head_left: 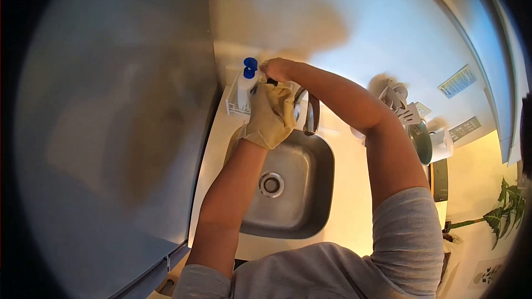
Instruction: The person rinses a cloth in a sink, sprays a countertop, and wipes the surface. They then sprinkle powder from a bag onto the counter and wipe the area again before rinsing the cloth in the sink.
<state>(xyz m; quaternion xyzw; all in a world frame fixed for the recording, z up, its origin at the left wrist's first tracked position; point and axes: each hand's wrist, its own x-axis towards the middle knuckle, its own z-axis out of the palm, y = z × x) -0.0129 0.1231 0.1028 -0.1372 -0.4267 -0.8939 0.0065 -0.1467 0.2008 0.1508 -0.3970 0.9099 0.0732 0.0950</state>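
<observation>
A pale yellow cloth-like glove covers my left hand (pixel 270 112), which reaches over the far left edge of the sink (pixel 296 182). My right hand (pixel 279 70) is bare and sits just beyond the gloved hand, near a small dark object (pixel 271 81). The fingers of both hands are mostly hidden, and what they hold, if anything, cannot be made out. A white bottle (pixel 246 85) with an open blue cap (pixel 250 67) stands in a white rack (pixel 233 99) left of my hands. The metal faucet (pixel 312 115) is to their right.
A tall grey panel (pixel 122 105) rises along the left. White utensils (pixel 396 97), a dark green item (pixel 421 143) and a white roll (pixel 441 145) stand at the back right, beyond my right arm. A leafy plant (pixel 501 213) is at the far right.
</observation>
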